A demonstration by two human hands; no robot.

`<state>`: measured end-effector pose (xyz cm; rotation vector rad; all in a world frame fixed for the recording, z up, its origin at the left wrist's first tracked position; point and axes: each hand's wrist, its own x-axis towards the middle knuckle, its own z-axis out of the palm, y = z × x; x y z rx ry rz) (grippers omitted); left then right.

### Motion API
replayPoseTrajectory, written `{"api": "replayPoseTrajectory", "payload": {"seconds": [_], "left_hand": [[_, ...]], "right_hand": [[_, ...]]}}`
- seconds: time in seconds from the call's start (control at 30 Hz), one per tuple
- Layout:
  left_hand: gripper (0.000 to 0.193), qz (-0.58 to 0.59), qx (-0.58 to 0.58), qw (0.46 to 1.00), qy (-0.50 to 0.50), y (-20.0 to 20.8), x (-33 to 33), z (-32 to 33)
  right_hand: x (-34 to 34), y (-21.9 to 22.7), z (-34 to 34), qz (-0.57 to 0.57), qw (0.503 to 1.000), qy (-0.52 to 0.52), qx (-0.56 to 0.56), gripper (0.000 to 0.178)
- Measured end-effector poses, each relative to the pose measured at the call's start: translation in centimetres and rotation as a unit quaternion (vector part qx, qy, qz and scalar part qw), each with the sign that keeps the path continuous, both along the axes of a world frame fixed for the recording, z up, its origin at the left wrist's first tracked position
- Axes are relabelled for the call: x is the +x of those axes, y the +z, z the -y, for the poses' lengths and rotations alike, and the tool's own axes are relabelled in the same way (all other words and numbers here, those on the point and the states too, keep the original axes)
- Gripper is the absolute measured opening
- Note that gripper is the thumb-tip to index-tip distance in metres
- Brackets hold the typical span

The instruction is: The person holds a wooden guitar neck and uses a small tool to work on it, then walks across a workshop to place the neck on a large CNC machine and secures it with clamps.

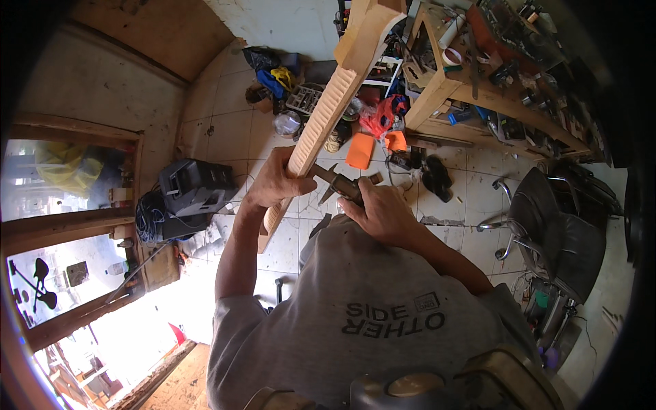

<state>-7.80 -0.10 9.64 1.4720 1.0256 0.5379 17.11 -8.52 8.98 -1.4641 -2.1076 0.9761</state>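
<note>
My left hand [281, 179] is wrapped round a long pale wooden guitar neck [329, 113], held up at a slant. Rows of carved ridges run along its upward side, and its wider, shaped end rises at the top of the view. In my right hand [384, 210] is a caliper [345, 186], gripped by its body with the thumb on top. Its pointed jaws spread just right of the neck, close to my left fingers; whether they touch the wood I cannot tell.
A wooden workbench [437, 96] crowded with tools stands at the far right. A dark office chair [557, 232] is at the right. Orange pieces [359, 150] and a red plastic bag [384, 116] lie on the tiled floor ahead. A black boxy machine [195, 186] sits at the left.
</note>
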Motion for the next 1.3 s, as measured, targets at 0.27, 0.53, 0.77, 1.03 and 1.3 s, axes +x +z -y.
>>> {"api": "replayPoseTrajectory", "payload": {"seconds": [0.27,0.53,0.77,1.03,1.3], "left_hand": [[0.026,0.095,-0.03,0.993,0.067,0.5,-1.4,0.0],[0.028,0.12,-0.034,0.99,0.058,0.9,-2.8,-0.1],[0.029,0.124,-0.011,0.992,0.03,-0.1,-1.8,-0.6],[0.029,0.178,-0.021,0.983,0.041,-0.8,-1.8,-1.3],[0.027,0.176,-0.017,0.983,0.043,-1.3,-2.1,-1.1]], "right_hand": [[0.2,0.3,0.3,-0.008,1.0,0.002,-0.007,0.044],[1.3,4.0,-0.4,-0.085,0.984,0.012,-0.156,0.036],[2.2,-0.5,-4.8,-0.336,0.901,0.027,-0.274,0.026],[0.7,-0.6,-5.5,-0.383,0.851,0.028,-0.359,0.024],[-0.5,-0.2,-6.0,-0.347,0.882,0.011,-0.32,0.016]]}}
